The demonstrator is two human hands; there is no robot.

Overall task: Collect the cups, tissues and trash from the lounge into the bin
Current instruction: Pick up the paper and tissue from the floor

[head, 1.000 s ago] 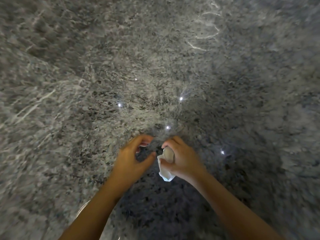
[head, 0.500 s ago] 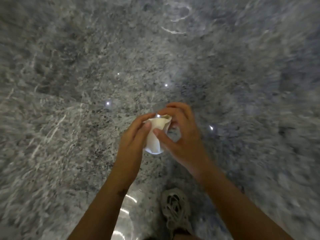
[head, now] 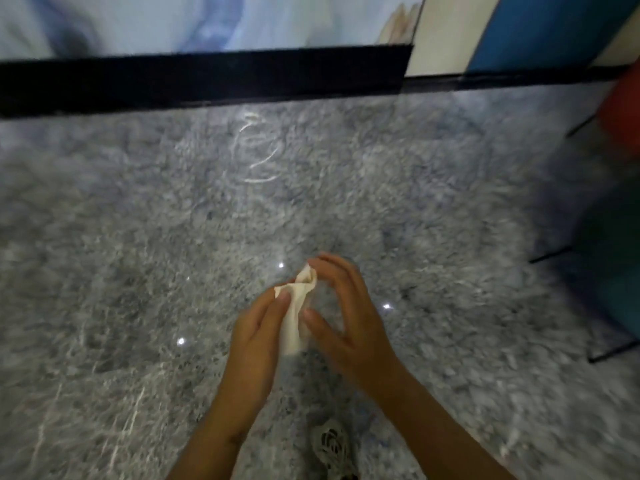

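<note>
Over the grey speckled stone floor [head: 138, 237], both hands closed on one piece of trash

Left hand [head: 256, 327] cupped the crumpled white paper piece [head: 298, 308] along its side, fingers curled to it, while the right hand [head: 346, 317] pinched it between thumb and arched fingers; it hung above the floor, in front of a pale mesh shoe [head: 332, 445]. No bin was in view, so the carry was probably not yet done. Light paper could slip out if either grip loosened during the hand-over, and blur hid how firm the hold was. Open floor lay ahead as far as the black skirting band [head: 207, 77]; dark furniture with thin black legs [head: 602, 271] crowded the right edge and could catch a foot
</note>
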